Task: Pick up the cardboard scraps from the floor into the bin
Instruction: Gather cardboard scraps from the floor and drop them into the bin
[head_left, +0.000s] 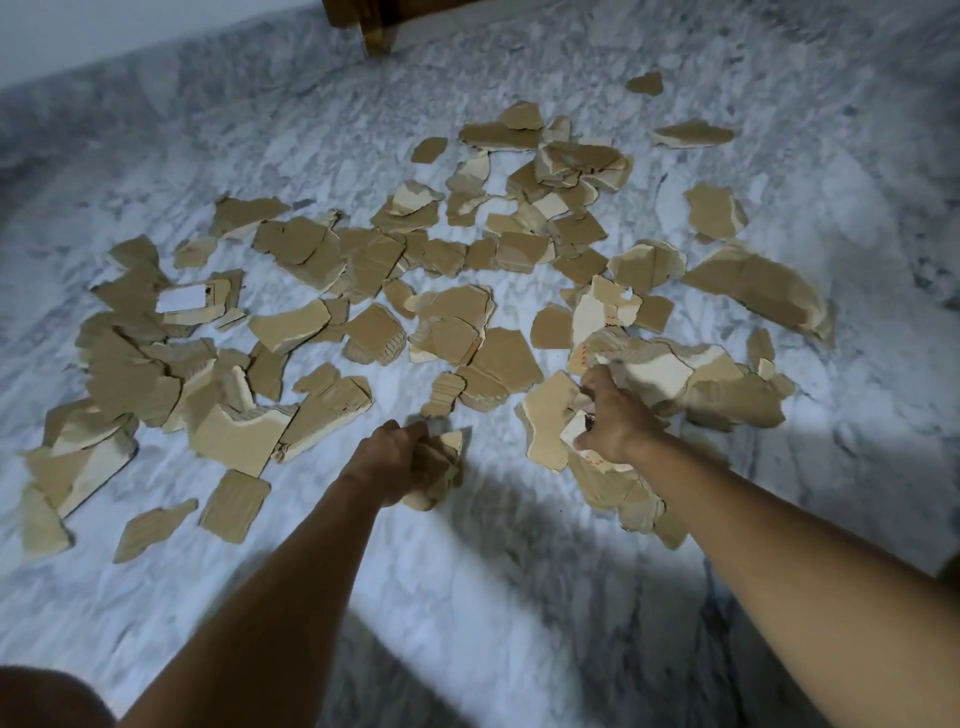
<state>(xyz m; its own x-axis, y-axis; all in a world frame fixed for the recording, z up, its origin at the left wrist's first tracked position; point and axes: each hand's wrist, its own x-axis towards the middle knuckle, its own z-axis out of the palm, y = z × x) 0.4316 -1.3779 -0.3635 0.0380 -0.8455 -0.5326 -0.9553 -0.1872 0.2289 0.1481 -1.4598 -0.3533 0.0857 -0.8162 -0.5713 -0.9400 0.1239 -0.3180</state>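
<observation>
Across marble floor (493, 545): torn cardboard scraps (374, 260) scattered widely, none binned. Left hand (387, 460) curled round small wad of scraps (441, 465). Right hand (613, 415) grips pale piece (574, 434), apparently amid heap; blurred. Wooden furniture leg (376, 31) far off.

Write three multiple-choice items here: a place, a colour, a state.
1. Where does the white-labelled scrap lie?
A. far right B. left of the spread C. at the far edge
2. What colour is the floor?
A. red B. green C. grey-white marble
3. What is the left hand doing?
A. gripping a bunch of scraps B. lying flat and empty C. pointing upward

Answers: 1 B, the label sits among the leftmost pieces; 2 C, veined pale stone shows everywhere; 3 A, its fingers curl round brown pieces.
</observation>
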